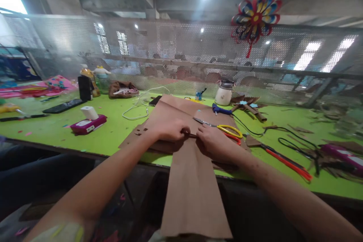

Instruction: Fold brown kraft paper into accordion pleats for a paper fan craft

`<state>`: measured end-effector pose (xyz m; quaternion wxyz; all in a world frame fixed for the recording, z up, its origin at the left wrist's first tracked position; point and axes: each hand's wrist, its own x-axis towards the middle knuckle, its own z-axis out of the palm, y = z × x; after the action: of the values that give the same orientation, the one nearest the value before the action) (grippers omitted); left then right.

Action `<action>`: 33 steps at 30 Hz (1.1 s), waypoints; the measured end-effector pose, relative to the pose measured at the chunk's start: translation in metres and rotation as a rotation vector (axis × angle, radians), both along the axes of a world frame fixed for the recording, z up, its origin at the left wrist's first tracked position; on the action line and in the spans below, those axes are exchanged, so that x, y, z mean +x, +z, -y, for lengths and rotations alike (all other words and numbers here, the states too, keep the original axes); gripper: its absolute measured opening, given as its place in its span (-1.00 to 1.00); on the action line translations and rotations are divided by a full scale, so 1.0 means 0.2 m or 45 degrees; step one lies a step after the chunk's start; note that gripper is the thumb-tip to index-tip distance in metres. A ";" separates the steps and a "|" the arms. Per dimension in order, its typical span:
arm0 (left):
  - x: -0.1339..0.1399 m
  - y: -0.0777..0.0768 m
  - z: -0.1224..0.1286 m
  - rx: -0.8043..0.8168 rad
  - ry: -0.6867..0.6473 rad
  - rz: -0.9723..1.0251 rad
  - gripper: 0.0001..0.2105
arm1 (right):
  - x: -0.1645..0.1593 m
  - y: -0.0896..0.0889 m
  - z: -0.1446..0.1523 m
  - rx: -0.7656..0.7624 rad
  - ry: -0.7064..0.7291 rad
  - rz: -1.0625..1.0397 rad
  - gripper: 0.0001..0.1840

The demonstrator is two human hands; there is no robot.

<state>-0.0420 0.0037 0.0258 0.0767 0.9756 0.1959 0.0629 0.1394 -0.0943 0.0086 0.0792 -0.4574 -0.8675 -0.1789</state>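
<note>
A long strip of brown paper (195, 193) hangs over the table's front edge toward me. At its far end, a narrow dark fold or roll (191, 135) runs between my hands. My left hand (172, 130) pinches the left end of this edge, fingers curled. On the other side, my right hand (214, 140) has its fingers closed on the right end; the fingertips are partly hidden. Scissors (229, 130) with yellow and red handles lie just beyond my right hand. Larger brown paper sheets (172, 107) lie beneath both hands.
The green table (116, 121) carries a purple power strip (88, 124) with a white plug at left. A blue glue gun (221, 110), a white jug (224, 93) and an orange-handled cutter (289, 162) are right. A perforated screen (170, 45) stands behind; a colourful flower ornament (256, 17) hangs there.
</note>
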 end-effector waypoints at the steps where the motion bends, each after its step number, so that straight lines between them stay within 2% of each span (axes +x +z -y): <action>1: 0.01 0.01 -0.03 -0.061 0.027 -0.008 -0.78 | 0.00 0.01 0.00 0.016 -0.004 -0.025 -0.85; 4: 0.05 0.04 -0.11 -0.201 0.105 -0.005 -0.69 | 0.00 0.01 -0.02 0.073 -0.020 -0.096 -0.83; 7: 0.05 0.02 -0.13 -0.453 0.038 0.107 -0.62 | 0.01 -0.01 -0.06 0.122 -0.046 -0.131 -0.80; 10: 0.02 -0.01 -0.12 -0.652 0.003 0.258 -0.58 | 0.02 -0.04 -0.09 0.174 -0.051 -0.127 -0.82; 14: 0.00 -0.05 -0.09 -0.820 0.049 0.304 -0.56 | 0.03 -0.07 -0.12 0.188 -0.018 -0.192 -0.82; 18: 0.01 -0.04 -0.05 -0.889 0.089 0.319 -0.60 | 0.04 -0.07 -0.14 0.134 0.063 -0.477 -0.79; 21: 0.02 -0.02 -0.03 -0.860 0.090 0.318 -0.64 | 0.05 -0.07 -0.15 -0.009 0.070 -0.802 -0.63; 23: 0.02 -0.02 -0.02 -0.840 0.062 0.300 -0.63 | 0.06 -0.07 -0.16 -0.194 0.046 -0.922 -0.65; 26: 0.02 -0.02 -0.02 -0.805 0.002 0.268 -0.61 | 0.07 -0.05 -0.15 -0.448 0.040 -0.958 -0.68; 33: 0.03 -0.02 -0.01 -0.724 -0.133 0.256 -0.64 | 0.11 -0.01 -0.15 -0.732 0.071 -0.989 -0.61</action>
<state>-0.0351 0.0056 0.0212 0.3688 0.9126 0.1468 0.0976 0.1618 -0.0648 0.0067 0.2725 -0.4702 -0.8000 0.2543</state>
